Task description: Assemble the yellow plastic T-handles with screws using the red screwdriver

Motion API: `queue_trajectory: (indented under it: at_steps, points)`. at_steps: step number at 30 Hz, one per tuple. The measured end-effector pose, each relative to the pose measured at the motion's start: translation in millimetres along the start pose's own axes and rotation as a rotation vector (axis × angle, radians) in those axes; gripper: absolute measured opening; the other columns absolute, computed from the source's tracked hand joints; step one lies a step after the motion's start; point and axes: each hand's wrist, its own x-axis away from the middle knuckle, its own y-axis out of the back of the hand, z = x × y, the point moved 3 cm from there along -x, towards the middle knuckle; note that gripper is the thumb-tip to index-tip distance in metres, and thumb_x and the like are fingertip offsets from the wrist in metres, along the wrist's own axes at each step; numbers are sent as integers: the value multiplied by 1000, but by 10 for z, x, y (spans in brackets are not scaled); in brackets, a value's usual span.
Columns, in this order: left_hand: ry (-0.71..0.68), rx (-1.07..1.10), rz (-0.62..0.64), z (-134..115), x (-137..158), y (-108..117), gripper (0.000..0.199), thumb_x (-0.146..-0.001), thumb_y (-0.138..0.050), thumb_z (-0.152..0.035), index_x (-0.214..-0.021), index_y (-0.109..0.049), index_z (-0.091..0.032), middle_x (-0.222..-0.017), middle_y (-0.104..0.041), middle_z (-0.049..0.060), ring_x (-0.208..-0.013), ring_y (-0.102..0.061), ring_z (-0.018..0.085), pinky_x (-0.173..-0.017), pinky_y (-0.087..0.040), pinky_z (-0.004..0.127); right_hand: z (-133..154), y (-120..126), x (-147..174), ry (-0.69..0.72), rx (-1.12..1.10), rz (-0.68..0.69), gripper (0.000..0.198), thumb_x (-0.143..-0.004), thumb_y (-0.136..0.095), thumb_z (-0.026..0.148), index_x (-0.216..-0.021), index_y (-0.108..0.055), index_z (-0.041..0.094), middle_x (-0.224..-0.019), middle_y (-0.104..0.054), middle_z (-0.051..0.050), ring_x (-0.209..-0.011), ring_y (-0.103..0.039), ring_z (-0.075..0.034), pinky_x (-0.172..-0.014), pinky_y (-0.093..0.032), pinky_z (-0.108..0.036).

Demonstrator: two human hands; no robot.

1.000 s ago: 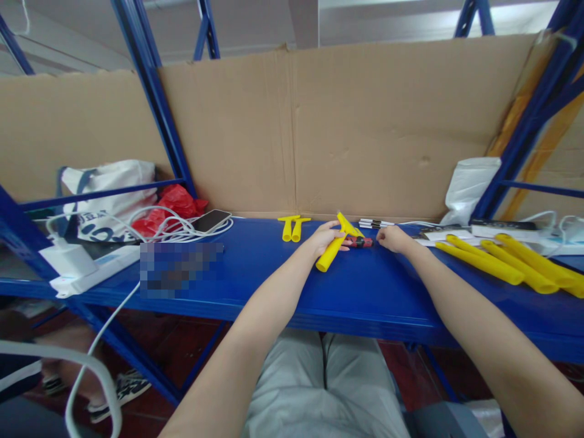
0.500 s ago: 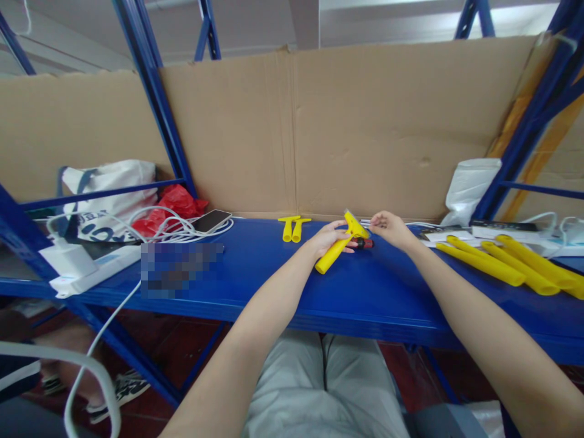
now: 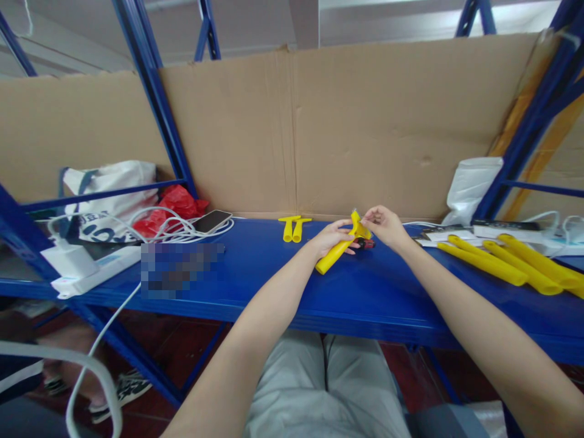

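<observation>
My left hand [image 3: 334,238] is wrapped round the handle of a yellow T-shaped scraper [image 3: 334,257], tilted with its wide head up and away from me. The fingers of my right hand [image 3: 384,225] are pinched together at the right side of that head. Anything small between those fingertips is too tiny to make out. Just behind and below the scraper's head lies a red and black tool [image 3: 366,243], partly covered by my hands. Two smaller yellow T-shaped pieces [image 3: 292,230] lie side by side near the cardboard, left of my left hand.
Several yellow tubes [image 3: 511,267] lie on the blue bench [image 3: 269,286] at the right. A white plastic bag [image 3: 472,188] stands behind them. To the left are a phone [image 3: 212,222], coiled white cables, a power strip [image 3: 98,274] and a cloth bag [image 3: 109,201]. Cardboard [image 3: 365,134] walls the back.
My right hand has moved left, from just beside the scraper's head to contact with it. The head has turned slightly in my left hand, which keeps its hold.
</observation>
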Motion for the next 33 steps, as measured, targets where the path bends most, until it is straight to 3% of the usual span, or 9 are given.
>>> queue_trajectory:
  at_steps: [7, 17, 22, 26, 29, 33]
  points:
    - [-9, -30, 29, 1, -1, -6, 54, -76, -48, 2, -125, -37, -18, -94, -61, 9, -63, -65, 14, -55, -53, 26, 73, -59, 37, 18, 36, 10, 20, -66, -58, 31, -72, -43, 20, -70, -55, -1, -64, -53, -12, -64, -46, -27]
    - [-20, -83, -29, 28, -38, -9, 55, -73, -53, 3, -122, -41, -18, -89, -61, 7, -60, -64, 12, -53, -49, 21, -12, -36, 23, 9, 107, -18, 17, -67, -57, 29, -75, -45, 19, -77, -57, -4, -68, -54, -13, -66, -46, -29]
    - [-20, -94, -46, 34, -30, 7, 57, -69, -57, 4, -120, -44, -19, -83, -63, 4, -60, -62, 10, -53, -47, 19, -69, -12, 31, -37, 298, -29, 22, -70, -56, 35, -81, -48, 17, -83, -59, -7, -69, -55, -15, -63, -45, -28]
    - [-5, -73, -102, 34, -38, 31, 58, -69, -56, 4, -121, -44, -18, -83, -64, 5, -59, -62, 11, -52, -47, 19, -10, 57, 34, 10, 545, -43, 24, -73, -53, 39, -81, -52, 17, -84, -60, -10, -74, -56, -18, -62, -43, -27]
    - [1, -33, -190, 25, -43, 69, 56, -70, -54, 4, -121, -43, -16, -83, -64, 6, -56, -61, 11, -51, -47, 20, 26, 97, 51, -37, 695, 105, 23, -77, -50, 40, -73, -53, 18, -76, -62, -8, -69, -56, -16, -60, -40, -25]
    - [8, 45, -356, 10, -34, 148, 53, -72, -50, 5, -120, -41, -16, -86, -63, 7, -54, -60, 10, -49, -47, 20, -36, 69, 125, -168, 818, 481, 23, -73, -56, 41, -70, -55, 17, -71, -63, -5, -64, -57, -15, -55, -38, -23]
